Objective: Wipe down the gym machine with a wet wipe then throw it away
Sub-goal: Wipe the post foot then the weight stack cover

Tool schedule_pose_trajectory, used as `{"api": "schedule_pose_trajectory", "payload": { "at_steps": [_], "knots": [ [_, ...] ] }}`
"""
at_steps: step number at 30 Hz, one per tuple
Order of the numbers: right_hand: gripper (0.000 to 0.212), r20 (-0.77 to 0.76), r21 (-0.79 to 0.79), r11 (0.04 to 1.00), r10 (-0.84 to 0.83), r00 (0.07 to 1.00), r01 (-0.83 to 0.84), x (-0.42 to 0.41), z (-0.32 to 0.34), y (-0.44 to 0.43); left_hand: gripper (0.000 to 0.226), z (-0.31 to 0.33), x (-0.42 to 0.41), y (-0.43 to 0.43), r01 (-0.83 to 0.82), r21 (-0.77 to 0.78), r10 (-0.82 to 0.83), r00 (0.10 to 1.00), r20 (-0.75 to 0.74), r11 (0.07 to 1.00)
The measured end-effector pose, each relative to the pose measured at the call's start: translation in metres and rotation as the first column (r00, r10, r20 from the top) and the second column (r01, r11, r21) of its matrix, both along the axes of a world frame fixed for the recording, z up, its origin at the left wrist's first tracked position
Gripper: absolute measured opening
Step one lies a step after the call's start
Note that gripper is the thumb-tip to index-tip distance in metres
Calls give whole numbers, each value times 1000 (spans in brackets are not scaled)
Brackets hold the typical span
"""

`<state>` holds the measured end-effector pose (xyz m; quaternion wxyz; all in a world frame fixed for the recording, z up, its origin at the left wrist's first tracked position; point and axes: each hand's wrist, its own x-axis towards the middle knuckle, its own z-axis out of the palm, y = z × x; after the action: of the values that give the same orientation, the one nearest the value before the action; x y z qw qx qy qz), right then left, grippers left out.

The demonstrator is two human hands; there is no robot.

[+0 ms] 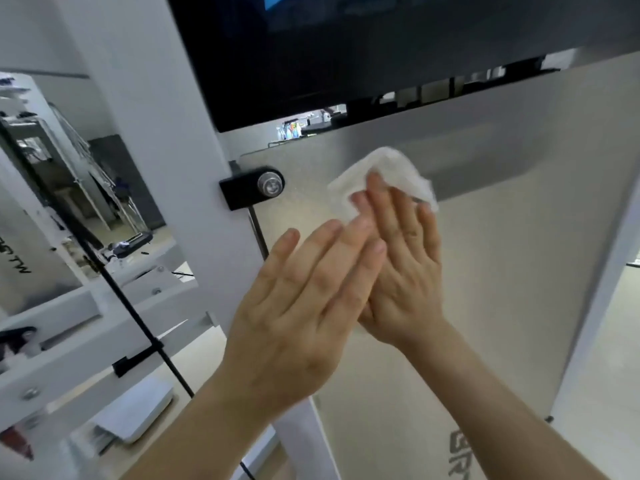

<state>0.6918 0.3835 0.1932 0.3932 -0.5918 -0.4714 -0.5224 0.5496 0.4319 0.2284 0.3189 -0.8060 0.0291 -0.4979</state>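
Observation:
A white wet wipe (388, 168) lies flat against the frosted translucent panel (502, 254) of the gym machine. My right hand (405, 268) presses the wipe to the panel with straight fingers. My left hand (298, 306) lies with straight fingers over the right hand's fingers. The lower part of the wipe is hidden under both hands.
A black screen (346, 53) hangs above the panel. A white upright post (166, 133) stands to the left, with a black bracket and round metal knob (270, 184) at the panel's edge. A black cable (131, 313) runs diagonally across the white frame at the lower left.

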Motion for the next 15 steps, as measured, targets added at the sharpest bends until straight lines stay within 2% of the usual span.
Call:
{"api": "schedule_pose_trajectory", "payload": {
  "at_steps": [2, 4, 5, 6, 7, 10, 11, 12, 13, 15],
  "knots": [
    [65, -170, 40, 992, -115, 979, 123, 23, -2, -11, 49, 2, 4, -1, -76, 48, 79, 995, -69, 996],
    [67, -455, 110, 974, -129, 881, 199, 39, 1, -21, 59, 4, 8, 4, -228, 116, 239, 967, -89, 967],
    [66, -546, 142, 968, -97, 832, 206, 37, 3, -19, 63, 5, 9, 7, -297, 150, 312, 946, -91, 943],
    [65, -568, 154, 970, -69, 820, 189, 29, 5, -14, 65, 5, 10, 8, -339, 171, 358, 928, -99, 925],
    [64, -522, 131, 978, -70, 850, 162, 18, 4, -8, 65, 4, 10, 10, -355, 178, 376, 921, -105, 918],
    [64, -128, -52, 991, -130, 983, 124, 8, -13, -5, 61, 3, 13, 5, -355, 138, 368, 925, -88, 925],
    [64, -37, -89, 986, -146, 989, 142, 28, -16, -17, 62, 3, 14, 3, -367, 130, 379, 922, -84, 921],
    [64, -30, -91, 977, -195, 980, 191, 56, -19, -32, 63, 3, 15, 0, -388, 131, 400, 913, -82, 912],
    [64, -131, -77, 967, -252, 959, 244, 88, -19, -46, 64, 4, 16, -1, -409, 137, 422, 904, -76, 902],
    [64, -496, 18, 969, -206, 843, 247, 139, -14, -68, 66, 5, 18, -6, -448, 142, 460, 886, -65, 883]
  ]
}}
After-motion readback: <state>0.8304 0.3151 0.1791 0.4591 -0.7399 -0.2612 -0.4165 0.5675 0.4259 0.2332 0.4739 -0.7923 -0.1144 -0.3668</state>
